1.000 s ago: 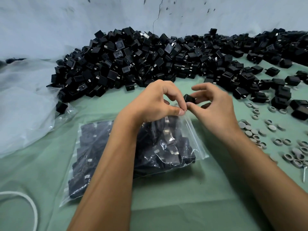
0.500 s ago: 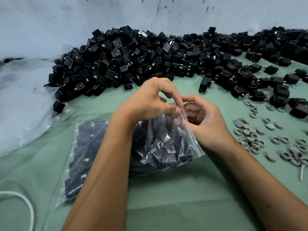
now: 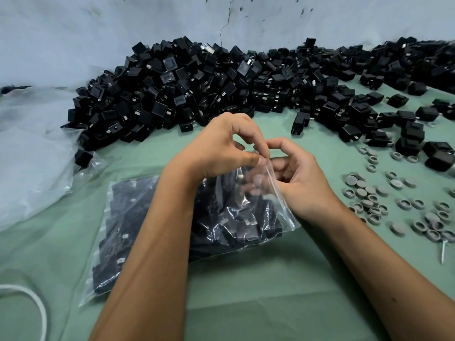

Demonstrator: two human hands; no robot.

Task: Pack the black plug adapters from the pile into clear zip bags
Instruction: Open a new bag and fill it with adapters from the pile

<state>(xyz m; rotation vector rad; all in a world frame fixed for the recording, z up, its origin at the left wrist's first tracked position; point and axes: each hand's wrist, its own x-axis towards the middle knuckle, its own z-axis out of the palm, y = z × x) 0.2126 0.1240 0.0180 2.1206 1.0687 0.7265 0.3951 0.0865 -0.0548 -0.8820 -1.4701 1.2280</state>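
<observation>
A big pile of black plug adapters [image 3: 197, 94] lies along the wall at the back. In front of me a clear zip bag [image 3: 236, 217], stuffed with black adapters, lies on the green cloth. My left hand [image 3: 221, 148] pinches the bag's top right corner between thumb and forefinger and lifts it. My right hand [image 3: 302, 183] is at the bag's mouth with its curled fingers inside, visible through the plastic, and its thumb outside. I see no adapter in those fingers.
Several grey round caps [image 3: 369, 193] and a screw [image 3: 443, 252] lie scattered at the right. A loose adapter [image 3: 300, 121] lies just beyond my hands. Crumpled clear plastic [image 3: 32, 156] covers the left side, and a white cord [image 3: 29, 296] loops at the bottom left.
A second ago my right hand held a black adapter above the bag's mouth. It has since gone down into the bag, and the adapter no longer shows in it. The left hand kept its pinch.
</observation>
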